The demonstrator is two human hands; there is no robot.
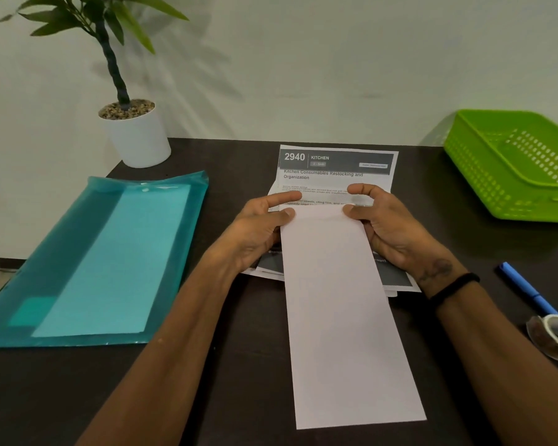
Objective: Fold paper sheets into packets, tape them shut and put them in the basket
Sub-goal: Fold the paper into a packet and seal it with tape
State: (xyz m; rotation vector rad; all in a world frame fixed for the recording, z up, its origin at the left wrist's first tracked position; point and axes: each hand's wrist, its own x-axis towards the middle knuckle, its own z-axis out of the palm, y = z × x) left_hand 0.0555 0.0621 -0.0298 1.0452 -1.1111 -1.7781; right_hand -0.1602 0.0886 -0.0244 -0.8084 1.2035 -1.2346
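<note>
Head view: paper strip [345,317] pinched, apparently, between both hands [258,233].

Two hands are in view — the left hand [261,227] and the right hand [388,224]. One long blank paper strip [342,317] lies over one printed sheet [337,175]. There is one green basket [509,162], one teal plastic folder [91,255], one potted plant [132,130], one blue pen [525,289] and one tape roll [553,336] — all on one dark counter [239,365].
</note>
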